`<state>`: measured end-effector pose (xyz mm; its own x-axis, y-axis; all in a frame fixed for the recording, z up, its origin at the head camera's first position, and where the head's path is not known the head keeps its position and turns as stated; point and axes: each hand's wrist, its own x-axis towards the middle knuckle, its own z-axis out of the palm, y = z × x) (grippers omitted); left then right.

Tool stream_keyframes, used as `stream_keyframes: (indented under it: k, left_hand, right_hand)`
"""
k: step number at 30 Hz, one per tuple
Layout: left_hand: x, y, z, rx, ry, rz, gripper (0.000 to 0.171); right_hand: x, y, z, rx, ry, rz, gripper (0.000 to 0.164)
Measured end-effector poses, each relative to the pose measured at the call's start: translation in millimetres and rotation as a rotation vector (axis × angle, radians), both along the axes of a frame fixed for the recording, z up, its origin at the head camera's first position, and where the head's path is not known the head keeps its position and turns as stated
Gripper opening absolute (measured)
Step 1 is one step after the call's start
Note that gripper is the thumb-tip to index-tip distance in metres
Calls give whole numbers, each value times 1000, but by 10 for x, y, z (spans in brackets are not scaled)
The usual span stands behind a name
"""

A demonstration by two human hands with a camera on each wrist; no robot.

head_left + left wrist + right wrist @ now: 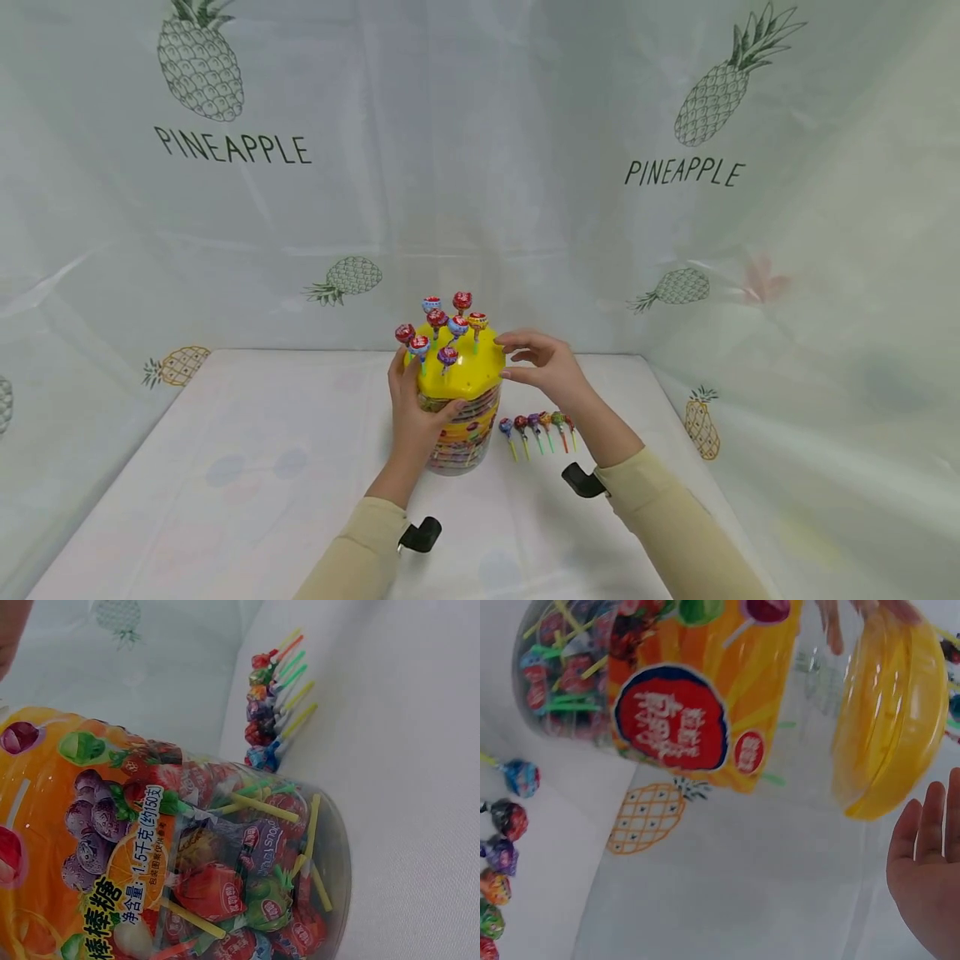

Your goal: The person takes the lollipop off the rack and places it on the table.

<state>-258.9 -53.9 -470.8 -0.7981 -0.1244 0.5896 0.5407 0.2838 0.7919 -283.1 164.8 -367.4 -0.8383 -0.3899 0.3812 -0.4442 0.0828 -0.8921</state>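
A clear plastic candy jar (461, 433) with a fruit-printed orange label (120, 847) stands upright on the table. Wrapped lollipops (217, 892) fill its lower part. Its yellow lid (480, 371) carries several lollipops (447, 357) standing by their sticks. My left hand (416, 417) grips the jar just under the lid, thumb across the front and fingers round the left side. Beside the lid's right edge is my right hand (546, 367), holding nothing; the right wrist view shows its fingers (934, 825) extended and apart from the yellow rim.
Several more lollipops (535, 423) lie in a row on the white-covered table (285, 467), right of the jar, sticks towards me. A pale curtain (465, 183) printed with pineapples hangs behind the table. Each wrist wears a black camera mount (422, 535).
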Motion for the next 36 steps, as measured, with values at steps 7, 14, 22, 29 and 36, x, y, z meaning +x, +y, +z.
stream_keyframes:
  k: [7, 14, 22, 29, 36]
  left_hand:
    - [-13, -5, -22, -2, -27, 6, 86]
    - [3, 0, -14, -8, -26, 14, 84]
    - [10, 3, -1, -2, -12, 15, 82]
    - [0, 10, -18, -3, 2, 19, 82]
    - [-8, 13, -36, -3, 5, 29, 82]
  right_hand:
    - [-6, -201, 50, 3, 62, 25, 31]
    - [5, -340, 92, 21, 11, -73, 23]
    - [-44, -411, 68, -52, -28, -137, 13]
    - [-62, -446, 54, -93, -27, -166, 10]
    - [-69, -450, 63, -157, -102, -186, 13]
